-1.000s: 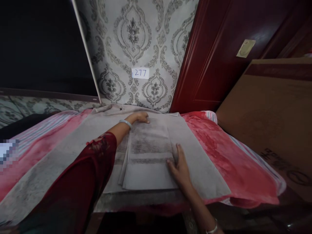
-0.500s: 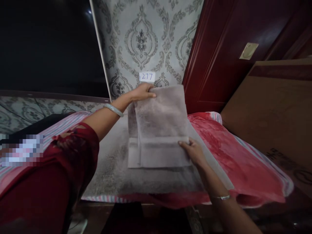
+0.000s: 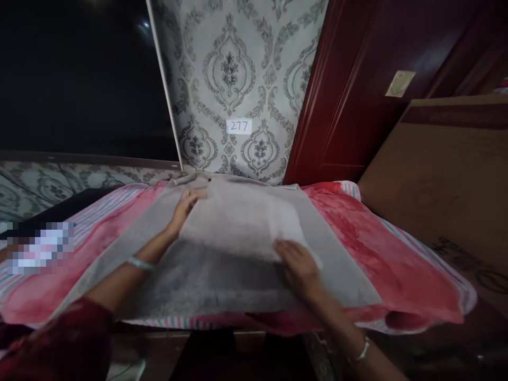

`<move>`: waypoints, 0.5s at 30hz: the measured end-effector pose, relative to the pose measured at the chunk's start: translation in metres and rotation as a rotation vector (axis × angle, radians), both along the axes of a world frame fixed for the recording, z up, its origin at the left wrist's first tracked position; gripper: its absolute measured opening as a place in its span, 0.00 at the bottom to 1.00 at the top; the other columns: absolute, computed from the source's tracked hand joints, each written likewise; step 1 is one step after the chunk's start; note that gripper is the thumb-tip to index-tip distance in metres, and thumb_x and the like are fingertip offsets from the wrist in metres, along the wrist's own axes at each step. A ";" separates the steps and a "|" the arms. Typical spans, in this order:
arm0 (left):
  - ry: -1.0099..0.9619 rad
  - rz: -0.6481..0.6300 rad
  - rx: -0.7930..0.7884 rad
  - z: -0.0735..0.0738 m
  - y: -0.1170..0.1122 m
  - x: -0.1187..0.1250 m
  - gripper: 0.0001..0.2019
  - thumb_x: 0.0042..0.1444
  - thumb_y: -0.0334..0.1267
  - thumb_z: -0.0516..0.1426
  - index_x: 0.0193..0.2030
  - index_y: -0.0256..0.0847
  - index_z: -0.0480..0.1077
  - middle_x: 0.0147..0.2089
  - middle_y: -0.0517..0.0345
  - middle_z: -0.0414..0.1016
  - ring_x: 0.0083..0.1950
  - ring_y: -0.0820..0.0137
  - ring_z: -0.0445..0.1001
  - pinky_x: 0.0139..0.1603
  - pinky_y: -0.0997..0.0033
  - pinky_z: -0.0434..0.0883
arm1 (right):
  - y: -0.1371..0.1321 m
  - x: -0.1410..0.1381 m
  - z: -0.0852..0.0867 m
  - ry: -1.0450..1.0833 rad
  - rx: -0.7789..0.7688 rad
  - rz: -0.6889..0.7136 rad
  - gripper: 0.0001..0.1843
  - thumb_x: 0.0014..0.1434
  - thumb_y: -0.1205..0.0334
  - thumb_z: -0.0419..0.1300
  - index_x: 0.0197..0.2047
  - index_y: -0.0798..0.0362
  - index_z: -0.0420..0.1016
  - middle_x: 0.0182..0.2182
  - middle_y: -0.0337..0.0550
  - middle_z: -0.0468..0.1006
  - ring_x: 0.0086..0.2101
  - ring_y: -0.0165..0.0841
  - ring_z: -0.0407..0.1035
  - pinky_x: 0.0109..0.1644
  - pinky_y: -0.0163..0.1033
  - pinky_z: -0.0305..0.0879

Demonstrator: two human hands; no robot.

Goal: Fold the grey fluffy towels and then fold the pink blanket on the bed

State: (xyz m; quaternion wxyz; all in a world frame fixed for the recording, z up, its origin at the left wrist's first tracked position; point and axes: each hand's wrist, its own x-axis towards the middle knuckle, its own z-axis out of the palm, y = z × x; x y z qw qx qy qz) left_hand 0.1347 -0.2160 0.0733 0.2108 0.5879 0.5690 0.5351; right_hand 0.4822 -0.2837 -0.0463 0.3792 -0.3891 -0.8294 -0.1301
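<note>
A folded light-grey towel lies turned sideways just over or on a larger grey cloth; I cannot tell whether it touches. Its paler band is toward the right. My left hand is closed at the towel's upper left corner, fingers slightly smeared by motion. My right hand grips the near edge at the lower right, the fingers curled over it and the thumb hidden. The towel's outline is blurred.
Under the grey cloth spreads a red and pink blanket with striped edges. A large cardboard box stands at the right, beside a dark red door. A dark screen is at the left. A paper label reads 277 on the wallpaper.
The towel was held up nearly upright and has been lowered and turned, its pale band going from the bottom to the right. My left hand came down and left; my right moved slightly left and down.
</note>
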 end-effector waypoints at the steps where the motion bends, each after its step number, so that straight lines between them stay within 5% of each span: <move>1: 0.002 0.014 -0.049 -0.027 -0.010 -0.008 0.08 0.39 0.40 0.64 0.29 0.46 0.74 0.37 0.57 0.71 0.51 0.57 0.70 0.58 0.56 0.70 | -0.007 -0.009 -0.021 -0.047 -0.062 0.028 0.29 0.59 0.76 0.47 0.57 0.49 0.78 0.53 0.47 0.81 0.53 0.39 0.72 0.57 0.51 0.71; 3: -0.018 0.018 -0.118 -0.067 -0.024 -0.022 0.10 0.36 0.42 0.66 0.28 0.47 0.75 0.34 0.57 0.71 0.46 0.59 0.72 0.52 0.59 0.72 | -0.017 -0.021 -0.048 -0.081 -0.155 0.046 0.31 0.58 0.78 0.48 0.59 0.50 0.77 0.57 0.48 0.78 0.56 0.41 0.69 0.58 0.53 0.70; 5: -0.121 -0.033 -0.207 -0.086 -0.031 -0.033 0.15 0.34 0.44 0.67 0.33 0.47 0.77 0.37 0.57 0.75 0.43 0.60 0.74 0.44 0.64 0.73 | -0.023 -0.022 -0.053 -0.077 -0.222 0.081 0.30 0.59 0.76 0.51 0.61 0.50 0.75 0.60 0.50 0.75 0.59 0.42 0.67 0.60 0.55 0.68; 9: -0.479 -0.065 -0.411 -0.085 -0.025 -0.041 0.17 0.33 0.39 0.66 0.36 0.46 0.76 0.37 0.59 0.80 0.35 0.65 0.76 0.34 0.69 0.73 | -0.021 -0.002 -0.034 0.037 -0.288 0.099 0.22 0.65 0.59 0.56 0.60 0.50 0.75 0.60 0.53 0.75 0.60 0.45 0.66 0.63 0.57 0.64; 12: -0.657 -0.018 -0.559 -0.081 -0.016 -0.039 0.13 0.39 0.42 0.64 0.34 0.45 0.74 0.31 0.59 0.78 0.31 0.65 0.76 0.31 0.67 0.74 | -0.009 0.021 -0.024 0.227 -0.374 -0.204 0.22 0.68 0.53 0.51 0.57 0.54 0.76 0.51 0.56 0.80 0.51 0.45 0.73 0.58 0.54 0.68; 15: -0.598 -0.039 -0.616 -0.081 -0.010 -0.034 0.18 0.43 0.49 0.66 0.39 0.42 0.74 0.32 0.57 0.78 0.31 0.63 0.77 0.30 0.66 0.74 | 0.010 0.040 -0.018 0.278 -0.635 -0.478 0.23 0.69 0.51 0.49 0.53 0.55 0.76 0.39 0.52 0.82 0.41 0.43 0.76 0.48 0.48 0.70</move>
